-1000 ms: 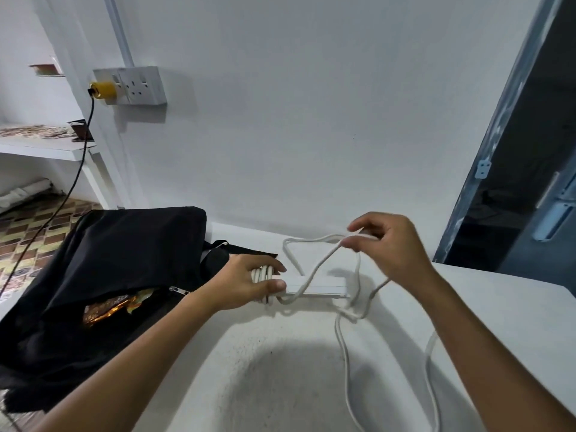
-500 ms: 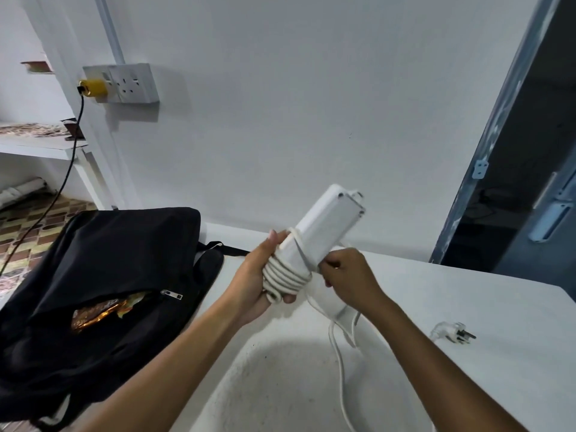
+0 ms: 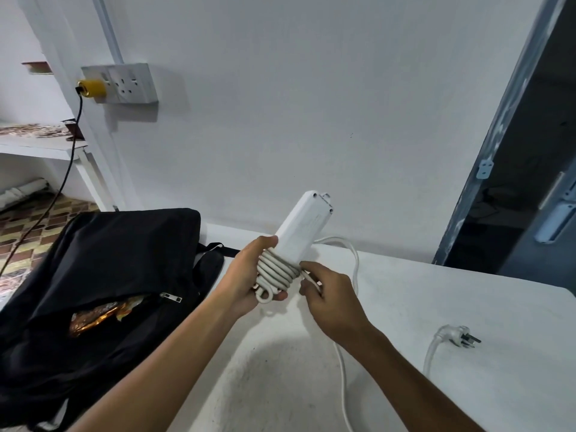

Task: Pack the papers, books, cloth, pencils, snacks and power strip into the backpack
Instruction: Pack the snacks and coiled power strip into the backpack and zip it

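While left hand [image 3: 246, 275] grips cord-wrapped power strip [image 3: 300, 227], right hand [image 3: 330, 294] pinches cord [image 3: 347, 366], no legible writing.

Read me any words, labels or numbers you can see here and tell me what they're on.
None can be read.
Power strip: faint grey marks on its white back, too blurred to read.
Snack wrapper in the backpack: shiny gold print, no legible letters.
Wall socket: no readable marking.
Plug on the table: no visible text.
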Demonstrator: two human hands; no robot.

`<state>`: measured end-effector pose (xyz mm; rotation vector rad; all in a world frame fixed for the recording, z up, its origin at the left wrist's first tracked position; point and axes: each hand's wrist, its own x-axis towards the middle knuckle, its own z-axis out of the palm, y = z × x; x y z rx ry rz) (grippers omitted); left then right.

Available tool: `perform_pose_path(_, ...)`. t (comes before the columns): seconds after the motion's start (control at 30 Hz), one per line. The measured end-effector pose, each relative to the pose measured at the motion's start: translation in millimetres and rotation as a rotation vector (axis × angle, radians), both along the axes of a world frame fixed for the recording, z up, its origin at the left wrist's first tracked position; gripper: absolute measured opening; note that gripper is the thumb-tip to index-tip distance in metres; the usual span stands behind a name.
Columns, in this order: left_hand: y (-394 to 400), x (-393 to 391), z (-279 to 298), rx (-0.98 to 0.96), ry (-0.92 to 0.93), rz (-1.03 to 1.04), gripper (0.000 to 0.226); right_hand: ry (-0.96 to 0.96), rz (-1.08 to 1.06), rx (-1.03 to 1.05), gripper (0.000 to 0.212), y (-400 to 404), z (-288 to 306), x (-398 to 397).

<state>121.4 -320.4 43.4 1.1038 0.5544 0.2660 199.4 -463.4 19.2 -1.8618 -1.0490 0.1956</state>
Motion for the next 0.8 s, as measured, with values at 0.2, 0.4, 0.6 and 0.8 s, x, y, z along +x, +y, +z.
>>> perform_pose_path(0.2, 4.5, -1.2, 10.2, 0.223, -0.07, 0.213, 0.036, 0.499, 0.09, -0.002, 0.021, -1.4, 8.5, 6.3)
perform_pose_path(0.4, 16.4, -5.3, 37.0, 0.387, -0.196, 0.381, 0.028, 0.726, 0.328, 0.026, 0.025, -19.3, 14.1, 5.0)
perform_pose_path(0.6, 28.0, 2.4, 40.8, 1.115, -0.188, 0.56, 0.026, 0.48, 0.288, -0.124, 0.038, -24.2, 18.3, -7.5)
perform_pose_path(0.8, 48.2, -0.6, 9.7, 1.93, -0.079, 0.169, 0.043, -0.213, 0.065, -0.045, 0.027, -25.7, 41.1, -7.0)
